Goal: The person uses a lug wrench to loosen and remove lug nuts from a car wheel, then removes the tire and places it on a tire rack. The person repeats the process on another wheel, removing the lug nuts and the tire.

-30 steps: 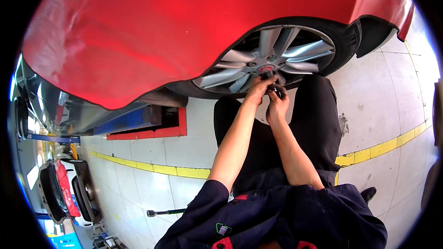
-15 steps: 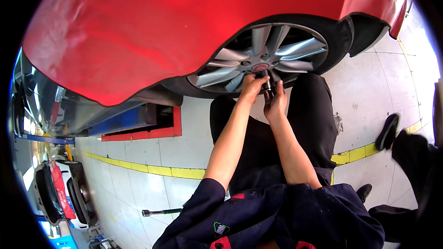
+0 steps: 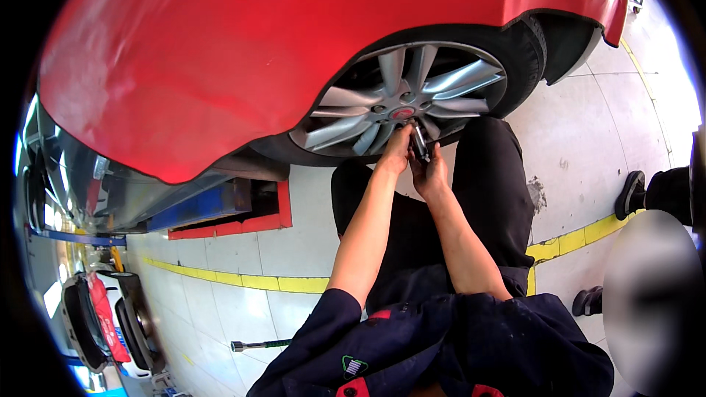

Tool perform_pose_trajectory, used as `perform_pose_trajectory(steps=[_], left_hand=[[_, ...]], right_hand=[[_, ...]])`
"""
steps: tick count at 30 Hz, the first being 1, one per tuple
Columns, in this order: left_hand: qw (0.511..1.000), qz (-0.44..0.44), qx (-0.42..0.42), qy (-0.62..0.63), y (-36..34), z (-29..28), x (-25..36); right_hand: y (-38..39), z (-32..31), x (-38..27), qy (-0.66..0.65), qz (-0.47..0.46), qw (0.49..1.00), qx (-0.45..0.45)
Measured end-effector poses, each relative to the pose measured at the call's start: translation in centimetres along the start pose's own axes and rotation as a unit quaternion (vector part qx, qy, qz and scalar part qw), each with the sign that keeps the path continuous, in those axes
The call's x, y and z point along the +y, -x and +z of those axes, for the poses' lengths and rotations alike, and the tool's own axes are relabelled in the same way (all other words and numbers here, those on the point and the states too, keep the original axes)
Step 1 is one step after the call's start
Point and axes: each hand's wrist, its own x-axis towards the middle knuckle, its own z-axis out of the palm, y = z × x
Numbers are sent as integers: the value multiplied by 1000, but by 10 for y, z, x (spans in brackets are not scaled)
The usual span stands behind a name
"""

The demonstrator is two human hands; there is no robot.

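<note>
Pale floor tiles (image 3: 581,154) show beside a silver wheel (image 3: 460,81). Below its hub (image 3: 402,113), a slim, dark, shiny cylindrical tool (image 3: 420,142) tilts within the grip of the left hand (image 3: 396,151); the right hand (image 3: 433,175) meets its lower end, closure indeterminable. Versus one second ago, more of the tool shows and a co-worker's shoe (image 3: 630,194) has appeared.
</note>
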Motion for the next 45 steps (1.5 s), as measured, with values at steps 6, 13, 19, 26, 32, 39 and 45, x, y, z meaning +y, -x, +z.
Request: perform_pose_trajectory(steps=[6, 13, 19, 26, 32, 39, 45], left_hand=[[979, 128, 72, -140, 5, 12, 0], [965, 204, 117, -114, 41, -24, -8], [919, 300, 257, 19, 164, -103, 3], [917, 69, 334, -205, 354, -126, -77], [872, -125, 346, -323, 421, -94, -192], [858, -132, 495, 31, 423, -108, -282], [792, -77, 567, 215, 427, -139, -286]], right_hand=[[-20, -24, -6, 260, -96, 960, 25], [-7, -14, -9, 458, -250, 853, 21], [2, 13, 12, 382, -140, 913, 24], [-8, 30, 46, 74, 91, 991, -57], [-28, 16, 45, -18, 131, 964, -230], [-6, 34, 64, 143, -53, 965, -213], [-36, 20, 44, 32, 87, 972, -214]])
